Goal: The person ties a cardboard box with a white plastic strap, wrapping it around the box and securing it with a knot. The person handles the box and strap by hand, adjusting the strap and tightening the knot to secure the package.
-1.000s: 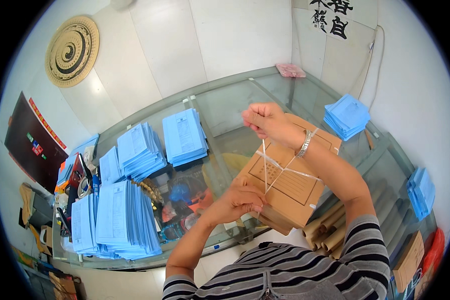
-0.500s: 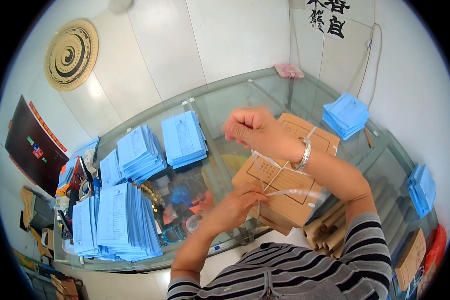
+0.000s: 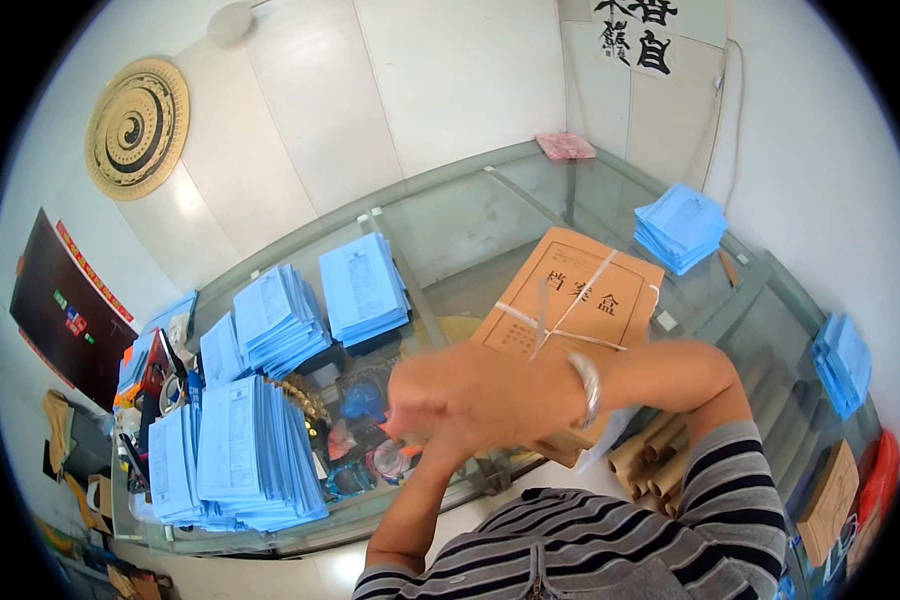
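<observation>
A stack of brown cardboard file boxes lies on the glass counter in front of me, with white packing string crossed over its top. My right hand, wearing a silver bangle, reaches left across the near side of the stack. It is smeared by motion, its fingers curled in; what they hold is hidden. My left hand is beneath it, with only the wrist side showing and its fingers covered. A loose strand stands up blurred above the top box. Another pale strand hangs by its near right edge.
Several stacks of blue printed bags or envelopes cover the counter's left side. More blue stacks lie at the far right. Brown cardboard tubes are below the counter at my right. A pink packet sits in the far corner.
My right hand has swung down and left from above the boxes, now covering my left hand. My left hand has moved toward me and left. The top box's string crossing is more exposed.
</observation>
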A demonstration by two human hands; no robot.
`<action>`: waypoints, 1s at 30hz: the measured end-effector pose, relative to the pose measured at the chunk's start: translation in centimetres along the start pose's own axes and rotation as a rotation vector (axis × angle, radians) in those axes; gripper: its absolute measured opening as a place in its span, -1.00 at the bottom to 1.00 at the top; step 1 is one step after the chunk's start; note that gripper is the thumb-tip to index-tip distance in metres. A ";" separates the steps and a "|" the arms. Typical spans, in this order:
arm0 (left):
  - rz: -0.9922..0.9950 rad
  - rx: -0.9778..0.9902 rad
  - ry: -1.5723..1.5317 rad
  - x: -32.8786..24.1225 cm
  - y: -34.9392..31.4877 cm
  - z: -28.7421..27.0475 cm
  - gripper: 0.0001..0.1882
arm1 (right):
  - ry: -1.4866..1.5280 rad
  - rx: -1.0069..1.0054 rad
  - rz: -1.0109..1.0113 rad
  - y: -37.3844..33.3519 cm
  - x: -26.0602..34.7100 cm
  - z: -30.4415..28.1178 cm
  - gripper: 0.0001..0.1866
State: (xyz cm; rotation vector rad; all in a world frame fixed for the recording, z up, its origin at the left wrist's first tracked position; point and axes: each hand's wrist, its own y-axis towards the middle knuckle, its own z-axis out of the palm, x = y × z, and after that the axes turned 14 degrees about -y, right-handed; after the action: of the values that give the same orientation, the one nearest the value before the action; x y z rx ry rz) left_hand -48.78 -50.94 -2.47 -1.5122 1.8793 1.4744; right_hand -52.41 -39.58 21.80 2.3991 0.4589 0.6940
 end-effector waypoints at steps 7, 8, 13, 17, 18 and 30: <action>0.023 -0.281 -0.321 -9.7 3.3 -2.6 -0.95 | -0.389 0.162 -0.424 -4.6 3.8 3.2 -0.78; 0.046 -0.262 -0.343 -9.3 3.6 -2.1 -0.94 | -0.384 0.203 -0.441 -5.6 4.2 2.3 -0.79; 0.032 -0.206 -0.317 -9.3 3.4 -2.9 -0.88 | -0.308 0.693 -0.068 -7.1 2.9 -2.1 -0.85; 0.077 -0.230 -0.332 -8.3 3.4 -2.7 -0.86 | -0.432 0.328 0.435 -8.8 -2.5 -3.4 -0.86; 0.067 -0.237 -0.322 -8.3 3.4 -2.6 -0.85 | -0.357 0.316 0.474 -9.1 -3.4 -3.2 -0.85; 0.011 -0.100 -0.452 -8.8 3.5 -4.1 -0.81 | 0.000 0.313 0.519 -9.5 -8.4 -2.7 -0.95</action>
State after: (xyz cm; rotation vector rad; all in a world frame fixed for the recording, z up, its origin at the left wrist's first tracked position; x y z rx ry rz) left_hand -46.94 -50.02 7.66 -1.0854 1.5664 1.7595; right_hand -62.20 -35.08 14.63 2.8485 -0.0768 0.8937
